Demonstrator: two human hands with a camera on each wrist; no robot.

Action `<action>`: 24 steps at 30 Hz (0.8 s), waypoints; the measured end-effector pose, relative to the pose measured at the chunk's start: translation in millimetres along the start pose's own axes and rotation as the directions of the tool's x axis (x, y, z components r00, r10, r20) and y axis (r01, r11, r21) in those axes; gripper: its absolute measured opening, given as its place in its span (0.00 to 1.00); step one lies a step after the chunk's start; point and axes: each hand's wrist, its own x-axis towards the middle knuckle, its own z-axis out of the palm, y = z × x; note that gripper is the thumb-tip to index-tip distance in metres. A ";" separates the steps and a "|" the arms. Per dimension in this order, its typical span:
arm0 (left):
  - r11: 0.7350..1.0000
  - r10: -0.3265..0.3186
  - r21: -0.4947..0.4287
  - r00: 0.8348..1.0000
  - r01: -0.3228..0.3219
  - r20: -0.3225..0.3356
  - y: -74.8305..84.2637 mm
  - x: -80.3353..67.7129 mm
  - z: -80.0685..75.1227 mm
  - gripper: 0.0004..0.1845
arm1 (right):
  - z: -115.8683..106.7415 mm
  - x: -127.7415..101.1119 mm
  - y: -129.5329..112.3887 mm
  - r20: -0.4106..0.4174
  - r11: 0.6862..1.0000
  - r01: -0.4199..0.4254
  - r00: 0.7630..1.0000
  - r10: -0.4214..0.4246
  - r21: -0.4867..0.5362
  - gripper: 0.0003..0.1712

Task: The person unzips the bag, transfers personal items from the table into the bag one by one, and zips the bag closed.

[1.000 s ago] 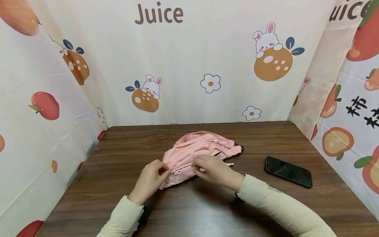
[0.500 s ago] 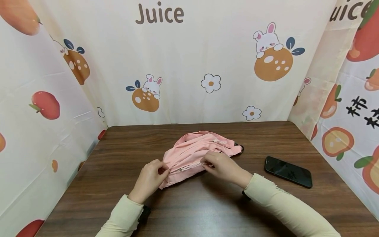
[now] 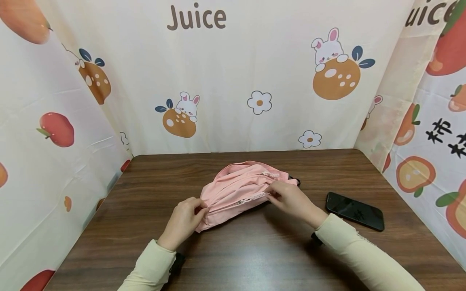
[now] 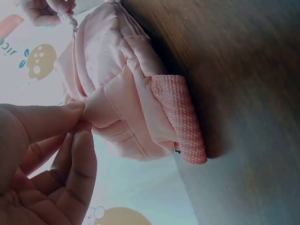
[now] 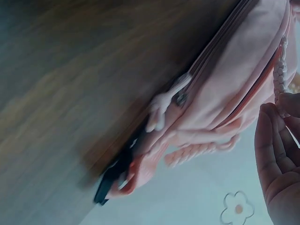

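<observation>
"Juice" (image 3: 196,17) stands on the far cloth (image 3: 225,68), while the right cloth (image 3: 424,135) bears a cut-off "uice" (image 3: 429,13) and, lower, "柿" (image 3: 439,130).

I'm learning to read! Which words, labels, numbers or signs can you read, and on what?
"Juice": cream fruit-printed cloth curtain at the back.
"uice", partial: pale fruit-printed cloth on the right.
"柿": right side cloth too; the character beside it is cut off.
Black rectangular phone: faint mark, too dim to read.
Pink fabric bag: nothing readable.
Curtain letters, left wrist view: cut off, unclear.
</observation>
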 end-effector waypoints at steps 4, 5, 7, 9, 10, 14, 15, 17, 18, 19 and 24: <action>1.000 -0.007 -0.003 1.000 0.007 0.014 0.3 0.1 -0.4 0.06 | -5.9 -5.8 6.4 0.007 0.999 -0.047 0.999 0.048 -0.012 0.08; 1.000 -0.006 -0.003 1.000 0.006 0.018 0.3 0.1 -0.7 0.06 | -7.8 -7.0 7.8 0.009 0.998 -0.061 0.998 0.061 -0.024 0.08; 1.000 -0.007 -0.005 1.000 0.007 0.023 0.3 0.2 -1.0 0.06 | -11.8 -9.6 11.1 0.005 0.995 -0.080 0.997 0.080 -0.052 0.09; 1.000 -0.009 -0.004 1.000 0.009 0.025 0.2 0.2 -1.3 0.06 | -15.5 -11.7 14.5 0.001 0.993 -0.096 0.995 0.096 -0.068 0.09; 1.000 -0.011 -0.005 1.000 0.011 0.027 0.2 0.2 -1.2 0.06 | -17.3 -13.1 16.2 0.000 0.992 -0.105 0.994 0.105 -0.071 0.09; 1.000 -0.016 -0.006 1.000 0.016 0.024 0.2 0.2 -1.0 0.06 | -24.0 -18.1 22.2 -0.002 0.988 -0.140 0.990 0.141 -0.068 0.09; 1.000 -0.016 -0.006 1.000 0.016 0.023 0.2 0.3 -1.0 0.06 | -25.4 -19.3 23.4 -0.001 0.986 -0.154 0.988 0.154 -0.067 0.08; 1.000 -0.017 -0.008 1.000 0.017 0.022 0.3 0.5 -1.1 0.06 | -27.7 -21.5 25.7 0.006 0.980 -0.187 0.982 0.188 -0.071 0.08; 1.000 -0.016 -0.009 1.000 0.017 0.023 0.4 0.6 -1.2 0.05 | -28.5 -22.6 26.9 0.013 0.976 -0.206 0.978 0.207 -0.073 0.08; 1.000 -0.016 -0.009 1.000 0.017 0.024 0.5 0.7 -1.5 0.05 | -29.2 -23.4 28.0 0.020 0.972 -0.222 0.974 0.224 -0.073 0.08; 1.000 -0.016 -0.011 1.000 0.016 0.025 1.0 0.5 -2.8 0.05 | -32.2 -25.8 33.6 0.032 0.961 -0.259 0.964 0.263 -0.091 0.07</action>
